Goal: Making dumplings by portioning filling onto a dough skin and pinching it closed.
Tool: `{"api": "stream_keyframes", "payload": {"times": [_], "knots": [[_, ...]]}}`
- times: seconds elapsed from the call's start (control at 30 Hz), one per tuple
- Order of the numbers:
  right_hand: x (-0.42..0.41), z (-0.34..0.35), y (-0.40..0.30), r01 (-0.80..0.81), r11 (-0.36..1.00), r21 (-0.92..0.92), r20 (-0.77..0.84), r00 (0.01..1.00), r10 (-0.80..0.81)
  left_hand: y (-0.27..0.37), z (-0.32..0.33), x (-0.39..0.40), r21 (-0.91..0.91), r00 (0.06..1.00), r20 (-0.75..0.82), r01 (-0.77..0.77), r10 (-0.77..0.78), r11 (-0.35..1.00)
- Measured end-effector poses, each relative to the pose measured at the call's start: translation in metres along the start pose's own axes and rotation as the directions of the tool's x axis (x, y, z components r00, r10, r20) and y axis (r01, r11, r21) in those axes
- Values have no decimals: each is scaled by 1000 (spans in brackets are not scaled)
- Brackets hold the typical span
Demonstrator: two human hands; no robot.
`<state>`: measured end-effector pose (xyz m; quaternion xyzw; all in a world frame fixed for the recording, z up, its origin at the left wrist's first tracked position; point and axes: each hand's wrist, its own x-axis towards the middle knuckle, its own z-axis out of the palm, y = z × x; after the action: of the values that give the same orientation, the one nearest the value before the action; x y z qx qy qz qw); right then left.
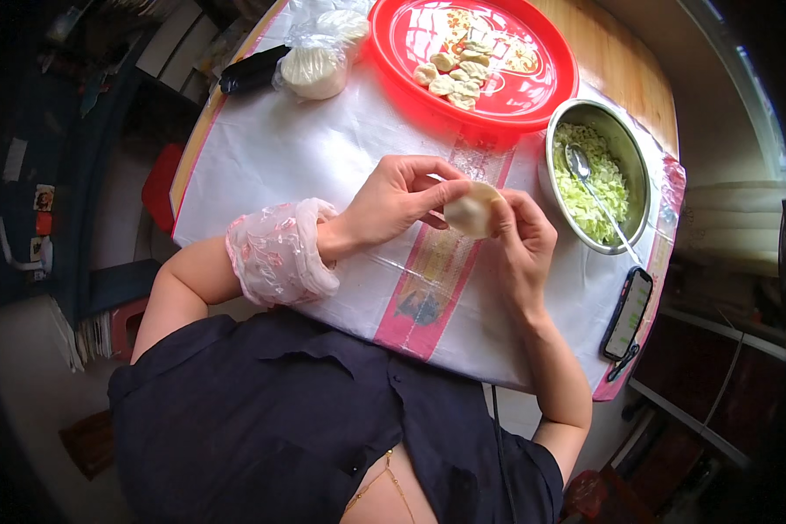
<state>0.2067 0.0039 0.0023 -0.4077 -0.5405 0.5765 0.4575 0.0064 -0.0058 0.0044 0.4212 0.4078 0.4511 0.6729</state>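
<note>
Between my two hands is a round, pale dough wrapper (pixel 469 211), held up above the table in front of me. My left hand (pixel 396 200) pinches its upper left edge between thumb and fingers. On the opposite side, the thumb and fingers of my right hand (pixel 523 226) grip its right edge. Whether any filling lies inside the wrapper cannot be made out. Right of my right hand stands a steel bowl (pixel 643 216) of chopped pale-green filling (pixel 586 203), with a metal spoon (pixel 602 206) resting in it. Beyond my hands, several shaped dumplings (pixel 460 77) lie on a red tray (pixel 403 98).
At the back left are a plastic-wrapped white container (pixel 314 72) and a black roll-shaped item (pixel 254 69). A phone (pixel 627 314) with its screen lit lies near the right edge of the table, on the plastic table cover (pixel 288 144). A red stool (pixel 164 187) stands at the left.
</note>
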Motion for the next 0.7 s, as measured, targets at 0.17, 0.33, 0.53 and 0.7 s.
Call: {"api": "stream_keyframes", "payload": {"times": [0.17, 0.33, 0.53, 0.7], "knots": [[-3, -1, 2, 58, 987, -147, 81, 996, -46, 2, 2, 0, 27, 999, 25, 27, -28, 999], [-3, 3, 1, -1, 995, -101, -15, 1000, 0, 3, 4, -1, 78, 996, 79, -52, 46, 996], [2, -2, 4, 76, 987, -143, 16, 997, -75, 5, 1, 0, 141, 998, 65, -20, 11, 990], [1, 3, -1, 174, 950, -259, 123, 982, -146, 0, 1, -1, 175, 991, 104, -96, 79, 980]]}}
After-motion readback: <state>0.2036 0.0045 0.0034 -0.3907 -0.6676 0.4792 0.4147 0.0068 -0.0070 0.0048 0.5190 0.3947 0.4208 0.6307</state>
